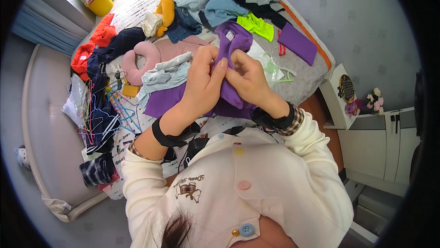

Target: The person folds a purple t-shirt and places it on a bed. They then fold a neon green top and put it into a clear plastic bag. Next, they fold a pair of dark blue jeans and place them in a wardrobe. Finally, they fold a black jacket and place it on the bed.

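Observation:
A purple garment (234,37) with a white label inside hangs bunched between my two hands, above the bed. My left hand (204,76) pinches its left edge, thumb pressed upward against the fingers. Close beside it, my right hand (250,76) grips the cloth with its fingers curled in. The knuckles of both hands nearly touch. Below them more purple fabric (165,101) spreads on the bed; whether it belongs to the same piece I cannot tell. A crumpled pale blue cloth (165,76) lies just left of my left hand.
Around lie a pink neck pillow (141,62), tangled coloured hangers (98,110), a red garment (94,44), a neon yellow-green cloth (256,26) and a folded purple piece (297,44). A yellow bucket (100,4) stands at the far left. A white cabinet (341,101) is beyond the bed's right edge.

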`<state>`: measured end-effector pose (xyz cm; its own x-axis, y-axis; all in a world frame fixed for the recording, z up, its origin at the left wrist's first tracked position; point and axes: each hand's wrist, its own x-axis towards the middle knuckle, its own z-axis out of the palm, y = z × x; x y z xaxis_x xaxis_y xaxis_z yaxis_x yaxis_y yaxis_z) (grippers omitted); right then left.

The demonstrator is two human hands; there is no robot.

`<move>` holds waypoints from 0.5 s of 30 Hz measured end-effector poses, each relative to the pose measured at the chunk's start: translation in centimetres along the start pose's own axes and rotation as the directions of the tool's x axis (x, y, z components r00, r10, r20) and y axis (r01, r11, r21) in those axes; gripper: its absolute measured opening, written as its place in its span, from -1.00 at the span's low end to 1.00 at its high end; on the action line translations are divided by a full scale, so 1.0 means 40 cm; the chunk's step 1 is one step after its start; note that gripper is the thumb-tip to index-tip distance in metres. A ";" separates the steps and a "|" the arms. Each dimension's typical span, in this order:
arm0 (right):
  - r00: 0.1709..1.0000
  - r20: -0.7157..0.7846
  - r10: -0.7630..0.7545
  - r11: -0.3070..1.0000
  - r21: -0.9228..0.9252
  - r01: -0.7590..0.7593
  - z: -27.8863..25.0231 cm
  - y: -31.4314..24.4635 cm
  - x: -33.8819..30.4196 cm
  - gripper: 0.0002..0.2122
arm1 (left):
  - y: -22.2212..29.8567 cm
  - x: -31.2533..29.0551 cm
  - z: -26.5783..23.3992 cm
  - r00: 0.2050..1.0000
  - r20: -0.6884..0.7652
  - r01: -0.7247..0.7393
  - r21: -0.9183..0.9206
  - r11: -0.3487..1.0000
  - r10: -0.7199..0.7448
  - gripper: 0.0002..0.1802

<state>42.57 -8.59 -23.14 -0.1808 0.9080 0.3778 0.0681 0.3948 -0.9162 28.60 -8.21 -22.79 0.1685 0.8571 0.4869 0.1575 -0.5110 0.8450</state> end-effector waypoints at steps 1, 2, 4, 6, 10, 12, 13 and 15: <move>1.000 -0.001 -0.017 1.000 -0.021 0.017 0.002 0.000 -0.008 -0.83 | 0.000 -0.011 -0.001 1.000 0.019 -0.014 -0.030 0.999 0.015 -0.86; 0.999 0.012 -0.031 0.998 -0.059 0.032 0.001 -0.002 -0.016 -0.83 | 0.001 -0.020 -0.003 1.000 0.021 -0.007 -0.026 1.000 0.007 -0.85; 0.996 0.019 -0.086 0.989 -0.120 0.088 -0.001 -0.007 -0.026 -0.84 | 0.007 -0.035 -0.005 0.997 0.055 0.062 -0.119 0.991 -0.056 -0.83; 0.991 0.065 -0.114 0.981 -0.151 0.123 -0.005 -0.013 -0.031 -0.84 | 0.014 -0.042 -0.010 0.990 0.066 0.136 -0.166 0.977 -0.127 -0.81; 0.975 0.161 -0.151 0.951 -0.246 0.188 -0.012 -0.022 -0.036 -0.85 | 0.023 -0.039 -0.022 0.971 0.116 0.230 -0.191 0.954 -0.210 -0.80; 0.975 0.165 -0.147 0.944 -0.271 0.188 -0.011 -0.024 -0.037 -0.84 | 0.027 -0.037 -0.026 0.972 0.127 0.218 -0.191 0.957 -0.197 -0.80; 0.974 0.178 -0.140 0.940 -0.284 0.187 -0.012 -0.024 -0.036 -0.84 | 0.029 -0.039 -0.027 0.970 0.137 0.225 -0.195 0.955 -0.201 -0.81; 0.973 0.178 -0.144 0.940 -0.282 0.191 -0.012 -0.024 -0.036 -0.83 | 0.031 -0.039 -0.032 0.968 0.149 0.225 -0.158 0.961 -0.202 -0.82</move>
<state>43.24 -10.23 -22.74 -0.3608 0.8020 0.4760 0.3066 0.5841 -0.7516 27.29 -10.08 -22.23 0.2764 0.9231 0.2674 0.0353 -0.2878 0.9570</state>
